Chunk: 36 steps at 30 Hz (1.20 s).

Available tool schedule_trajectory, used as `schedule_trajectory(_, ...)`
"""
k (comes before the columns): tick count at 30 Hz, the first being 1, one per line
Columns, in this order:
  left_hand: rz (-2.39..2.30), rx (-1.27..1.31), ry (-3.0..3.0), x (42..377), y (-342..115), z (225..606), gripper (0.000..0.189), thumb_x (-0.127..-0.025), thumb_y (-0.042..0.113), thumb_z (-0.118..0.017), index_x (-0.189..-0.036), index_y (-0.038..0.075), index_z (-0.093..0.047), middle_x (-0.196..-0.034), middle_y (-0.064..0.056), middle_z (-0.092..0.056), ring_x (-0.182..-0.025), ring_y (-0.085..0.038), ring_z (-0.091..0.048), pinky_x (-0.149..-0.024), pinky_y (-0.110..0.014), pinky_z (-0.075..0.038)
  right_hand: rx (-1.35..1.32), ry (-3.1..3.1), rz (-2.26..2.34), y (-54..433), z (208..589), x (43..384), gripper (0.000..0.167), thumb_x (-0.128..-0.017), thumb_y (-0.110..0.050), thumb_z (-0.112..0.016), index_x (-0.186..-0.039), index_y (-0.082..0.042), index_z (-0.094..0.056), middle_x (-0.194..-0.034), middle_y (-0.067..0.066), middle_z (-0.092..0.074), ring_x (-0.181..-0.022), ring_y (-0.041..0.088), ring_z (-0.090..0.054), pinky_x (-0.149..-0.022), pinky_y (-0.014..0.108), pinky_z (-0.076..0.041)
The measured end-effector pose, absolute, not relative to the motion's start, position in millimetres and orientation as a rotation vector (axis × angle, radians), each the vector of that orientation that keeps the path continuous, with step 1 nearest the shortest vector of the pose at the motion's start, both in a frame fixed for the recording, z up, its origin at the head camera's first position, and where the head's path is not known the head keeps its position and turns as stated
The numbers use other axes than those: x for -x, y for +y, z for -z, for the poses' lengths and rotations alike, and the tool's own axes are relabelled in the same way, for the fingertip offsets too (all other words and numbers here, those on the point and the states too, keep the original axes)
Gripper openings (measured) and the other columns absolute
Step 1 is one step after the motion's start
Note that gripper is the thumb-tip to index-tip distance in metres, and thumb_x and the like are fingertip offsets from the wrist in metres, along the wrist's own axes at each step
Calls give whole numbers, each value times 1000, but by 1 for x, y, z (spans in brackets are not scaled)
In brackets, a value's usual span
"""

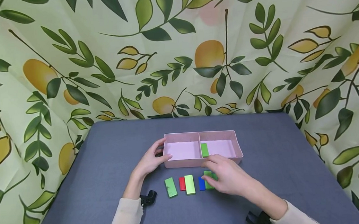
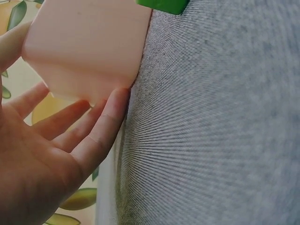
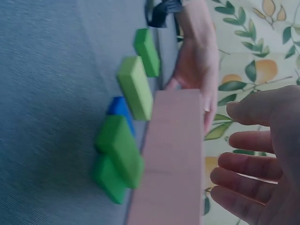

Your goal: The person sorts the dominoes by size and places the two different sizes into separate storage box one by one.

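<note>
A pink two-compartment box (image 1: 183,163) stands on the table, a green block (image 1: 204,149) in its right compartment beside the divider. My left hand (image 1: 150,160) holds the box's left end, thumb at the front corner and fingertips against the end wall (image 2: 89,79). Over the box's front edge hovers my right hand (image 1: 227,175), fingers relaxed and spread with nothing between them. It partly covers two overlapping green blocks (image 3: 119,150) and a blue block (image 1: 201,183). Left of these lie a light green block (image 1: 189,185), a red block (image 1: 182,183) and another green block (image 1: 170,187).
Grey-blue cloth covers the table (image 1: 111,207). A leaf-and-fruit patterned curtain (image 1: 177,74) hangs behind it and along both sides. Black straps (image 1: 148,198) sit at both wrists.
</note>
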<state>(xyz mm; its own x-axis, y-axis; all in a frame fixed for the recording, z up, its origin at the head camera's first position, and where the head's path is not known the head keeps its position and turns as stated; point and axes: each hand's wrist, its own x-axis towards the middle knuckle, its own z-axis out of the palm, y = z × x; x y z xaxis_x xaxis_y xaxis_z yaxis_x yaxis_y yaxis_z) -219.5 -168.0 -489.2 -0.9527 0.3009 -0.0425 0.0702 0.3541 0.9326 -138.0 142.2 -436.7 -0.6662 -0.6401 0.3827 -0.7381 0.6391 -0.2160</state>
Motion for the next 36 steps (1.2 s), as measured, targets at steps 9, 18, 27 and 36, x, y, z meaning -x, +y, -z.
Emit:
schedule_trajectory(9, -1634, -298, 2415, 212, -165, 480, 75, -92, 14, -76, -157, 11, -38, -160, -17, -35, -138, -42, -45, -110, -60, -35, -1158, -2656, -477, 141, 462, 133, 30, -84, -30, -82, -105, -10, -73, -97, -2, -63, -86, 12, -53, -74, 28, -50)
schedule_trajectory(18, -1595, -295, 2422, 202, -162, 458, 73, -93, 11, -74, -156, 6, -37, -159, -21, -35, -138, -45, -44, -110, -62, -34, -1114, -2779, -355, 141, 478, 134, 40, -84, -38, -81, -113, -12, -71, -104, -3, -60, -92, 14, -51, -80, 32, -50)
schedule_trajectory(27, -1610, -320, 2440, 217, -168, 486, 74, -92, 19, -77, -156, 15, -40, -159, -15, -37, -136, -40, -47, -108, -60, -38, -1134, -2831, -232, 137, 488, 134, 50, -85, -42, -79, -119, -8, -68, -108, 1, -58, -98, 17, -51, -90, 37, -51)
schedule_trajectory(36, -1627, -336, 2423, 220, -168, 488, 75, -91, 22, -78, -156, 16, -41, -159, -14, -38, -136, -39, -47, -108, -60, -38, -1120, -2863, -182, 137, 485, 138, 49, -79, -37, -81, -115, -7, -68, -106, 1, -57, -95, 17, -49, -89, 37, -51)
